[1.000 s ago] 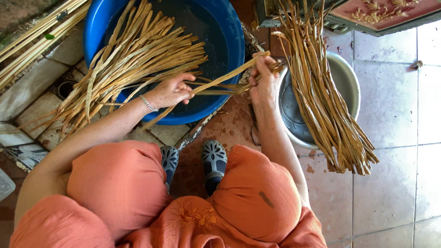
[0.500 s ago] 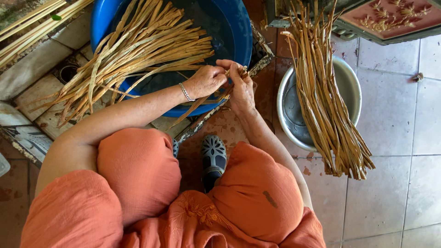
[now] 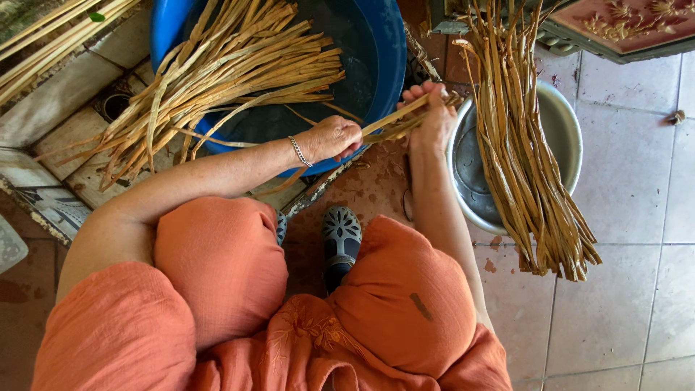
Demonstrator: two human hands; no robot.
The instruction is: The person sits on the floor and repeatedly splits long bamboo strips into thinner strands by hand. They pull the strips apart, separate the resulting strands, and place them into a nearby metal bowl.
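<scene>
Strips of pale dried plant fibre fan out of the blue tub, beyond the left hand's fingers. That hand pinches one long strip, which runs rightward into the right hand's curled, closed fingers. Light, bendy and probably damp and slick, it seems best gripped near its ends. Past the right fingers, more strips drape across a metal basin.

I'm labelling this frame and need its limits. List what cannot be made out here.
Head view only:
- Left hand: its fingers curl under, so the grip on the strip is hidden.
- Blue tub: far rim cut off by the top edge; the strip pile covers much of the inside.
- Metal basin: its inside is mostly hidden by the strip bundle.
</scene>
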